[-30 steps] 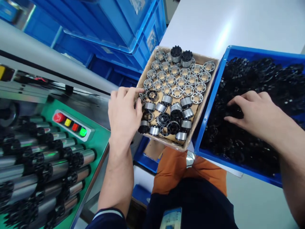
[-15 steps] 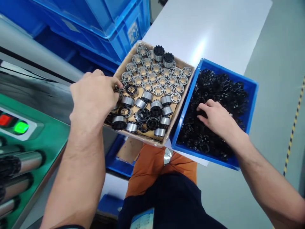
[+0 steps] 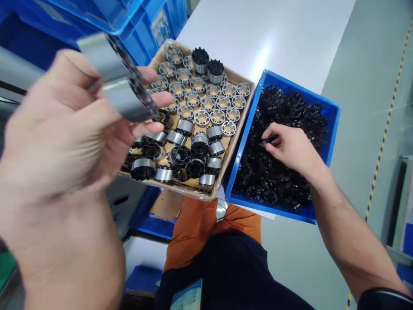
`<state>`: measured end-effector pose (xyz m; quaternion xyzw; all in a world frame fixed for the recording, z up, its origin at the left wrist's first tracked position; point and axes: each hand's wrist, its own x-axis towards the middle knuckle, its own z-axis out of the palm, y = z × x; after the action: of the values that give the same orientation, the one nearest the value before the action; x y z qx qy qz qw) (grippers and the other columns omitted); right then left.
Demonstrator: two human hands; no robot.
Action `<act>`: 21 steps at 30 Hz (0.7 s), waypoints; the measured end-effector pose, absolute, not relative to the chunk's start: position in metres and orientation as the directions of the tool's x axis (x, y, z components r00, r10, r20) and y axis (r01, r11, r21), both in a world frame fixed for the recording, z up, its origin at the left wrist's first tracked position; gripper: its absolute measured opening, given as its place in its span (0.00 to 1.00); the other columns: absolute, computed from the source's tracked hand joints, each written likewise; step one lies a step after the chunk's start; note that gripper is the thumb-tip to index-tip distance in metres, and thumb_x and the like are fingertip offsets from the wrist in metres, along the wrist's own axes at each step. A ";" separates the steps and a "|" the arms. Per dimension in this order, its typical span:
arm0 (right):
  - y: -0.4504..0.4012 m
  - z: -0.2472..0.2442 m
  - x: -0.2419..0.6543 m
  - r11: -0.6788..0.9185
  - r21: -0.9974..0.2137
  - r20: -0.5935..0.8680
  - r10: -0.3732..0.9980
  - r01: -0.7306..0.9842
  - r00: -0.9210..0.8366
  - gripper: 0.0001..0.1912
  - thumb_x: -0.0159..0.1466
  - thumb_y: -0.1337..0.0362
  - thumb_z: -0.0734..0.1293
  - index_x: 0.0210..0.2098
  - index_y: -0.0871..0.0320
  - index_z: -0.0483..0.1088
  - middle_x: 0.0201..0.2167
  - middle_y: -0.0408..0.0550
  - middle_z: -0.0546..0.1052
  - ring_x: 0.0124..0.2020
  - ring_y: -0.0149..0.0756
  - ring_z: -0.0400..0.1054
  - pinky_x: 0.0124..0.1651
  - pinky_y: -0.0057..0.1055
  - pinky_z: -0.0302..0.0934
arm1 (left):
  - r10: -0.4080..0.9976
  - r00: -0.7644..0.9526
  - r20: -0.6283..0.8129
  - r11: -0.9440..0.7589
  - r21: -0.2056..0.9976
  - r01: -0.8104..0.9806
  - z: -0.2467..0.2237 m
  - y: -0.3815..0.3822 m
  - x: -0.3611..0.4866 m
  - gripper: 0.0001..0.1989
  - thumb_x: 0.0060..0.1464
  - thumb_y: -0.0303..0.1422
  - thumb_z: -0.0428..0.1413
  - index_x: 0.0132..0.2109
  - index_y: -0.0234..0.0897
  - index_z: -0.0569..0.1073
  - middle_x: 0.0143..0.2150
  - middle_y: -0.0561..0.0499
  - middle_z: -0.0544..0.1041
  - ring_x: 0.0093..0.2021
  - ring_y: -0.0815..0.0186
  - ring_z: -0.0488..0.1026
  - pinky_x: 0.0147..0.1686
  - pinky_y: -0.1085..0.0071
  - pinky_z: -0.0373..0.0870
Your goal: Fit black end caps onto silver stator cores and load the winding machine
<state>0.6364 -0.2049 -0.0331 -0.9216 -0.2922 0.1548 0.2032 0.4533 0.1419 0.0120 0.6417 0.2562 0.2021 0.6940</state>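
Note:
Raised close to the camera, my left hand (image 3: 64, 125) grips two silver slotted metal rings (image 3: 124, 97) side by side, fingers curled around them. My right hand (image 3: 292, 148) is over the blue bin (image 3: 275, 208) and pinches a black plastic piece (image 3: 269, 140), mostly covered by the fingers. Many similar black notched pieces (image 3: 293, 103) fill that bin. Left of it, a shallow cardboard tray (image 3: 248, 82) carries rows of bare slotted rings (image 3: 208, 104). Rings fitted with black plastic (image 3: 185, 127) lie loosely in its near half, and two stand upright at the far side (image 3: 215, 71).
Tray and bin sit on a white table (image 3: 232, 38). Blue crates (image 3: 142, 32) are stacked at the far left. Below the tray is another blue bin (image 3: 151, 224) with cardboard in it. A yellow-black floor stripe (image 3: 380, 159) runs along the right.
My left hand has lifted from the tray's left edge toward the camera, now with two metal rings. My right hand has closed on a black piece in the bin. The view has shifted slightly.

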 end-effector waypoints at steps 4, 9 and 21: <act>-0.199 -0.030 0.632 -0.703 -0.536 -0.060 0.585 0.468 0.809 0.10 0.67 0.70 0.78 0.46 0.53 0.90 0.43 0.48 0.93 0.39 0.44 0.85 0.49 0.43 0.79 | 0.493 0.837 -0.238 0.370 0.928 0.046 0.010 0.108 0.451 0.12 0.73 0.28 0.61 0.54 0.33 0.90 0.57 0.41 0.92 0.47 0.54 0.90 0.28 0.68 0.81; -0.178 -0.009 0.615 -0.496 -0.771 0.155 0.461 0.398 0.874 0.10 0.69 0.64 0.82 0.49 0.48 0.95 0.34 0.42 0.89 0.31 0.37 0.78 0.41 0.41 0.76 | 0.433 0.883 -0.181 0.441 0.897 -0.032 0.002 0.076 0.447 0.24 0.72 0.56 0.77 0.45 0.42 0.84 0.38 0.49 0.89 0.21 0.68 0.76 0.14 0.71 0.59; -0.114 -0.019 0.563 -0.065 -0.932 0.292 0.450 0.357 0.844 0.05 0.76 0.60 0.86 0.48 0.39 0.95 0.42 0.39 0.94 0.31 0.38 0.82 0.26 0.39 0.73 | 0.397 0.905 -0.151 0.362 0.932 -0.004 -0.009 0.041 0.455 0.26 0.86 0.63 0.58 0.54 0.46 0.79 0.35 0.52 0.78 0.30 0.62 0.80 0.28 0.66 0.78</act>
<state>0.5628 -0.1140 -0.0187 -0.7288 -0.2769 0.0370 0.6251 0.4554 0.0411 -0.0094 0.5508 0.1784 0.1243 0.8058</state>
